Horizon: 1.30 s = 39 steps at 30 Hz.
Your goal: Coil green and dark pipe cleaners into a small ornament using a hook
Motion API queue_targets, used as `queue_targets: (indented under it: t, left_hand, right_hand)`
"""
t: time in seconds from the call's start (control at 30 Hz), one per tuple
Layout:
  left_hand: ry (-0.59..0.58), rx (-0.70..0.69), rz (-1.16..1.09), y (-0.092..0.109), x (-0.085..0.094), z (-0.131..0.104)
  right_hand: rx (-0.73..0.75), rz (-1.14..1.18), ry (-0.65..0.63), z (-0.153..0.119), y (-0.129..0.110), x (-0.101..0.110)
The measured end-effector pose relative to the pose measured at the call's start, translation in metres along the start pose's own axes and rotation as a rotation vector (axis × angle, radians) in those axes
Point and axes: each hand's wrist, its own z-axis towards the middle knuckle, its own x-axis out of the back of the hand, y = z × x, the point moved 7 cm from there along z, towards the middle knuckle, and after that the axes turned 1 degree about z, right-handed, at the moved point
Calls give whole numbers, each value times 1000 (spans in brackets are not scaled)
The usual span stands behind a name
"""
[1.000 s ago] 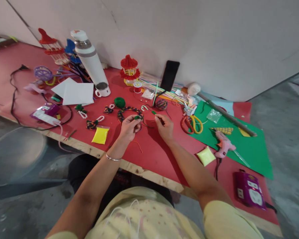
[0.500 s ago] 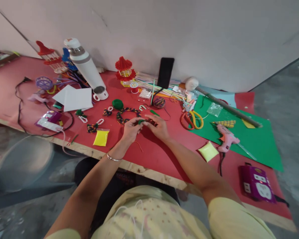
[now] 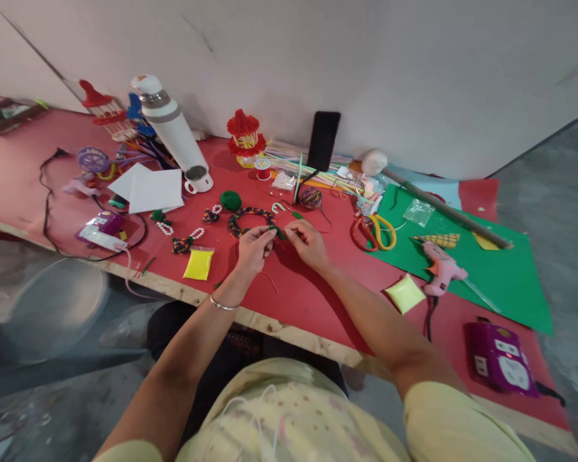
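1. above the red tabletop [image 3: 293, 292], the left hand [image 3: 257, 247] pinched a small dark-green yarn piece [image 3: 279, 233].
2. the right hand [image 3: 308, 244] bent toward its other end, grip unclear.
3. mostly open room lay between them and the wooden front edge [image 3: 289, 330].

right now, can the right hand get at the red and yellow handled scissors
Probably yes: the scissors lie to the right of the right hand, with nothing bulky seen between them. It may first have to leave the small green piece beside it.
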Motion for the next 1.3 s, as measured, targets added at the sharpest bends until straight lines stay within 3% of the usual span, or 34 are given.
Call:
queue_targets:
  t: [0.2, 0.47, 0.63, 0.8, 1.3]
  left_hand:
    - [-18, 23, 24, -2, -3, -2]
    - [-29, 61, 30, -3, -2, 0]
    - [-59, 54, 27, 0, -4, -3]
    - [-135, 33, 163, 5, -9, -7]
    - [-141, 47, 178, 5, -7, -9]
  right_hand:
    - [-191, 146, -181, -1, 11, -13]
    - [-209, 144, -286, -2, 15, -17]
    - [-200, 158, -286, -2, 14, -17]
    - [-197, 111, -293, -2, 12, -15]
    - [-200, 149, -289, -2, 8, -11]
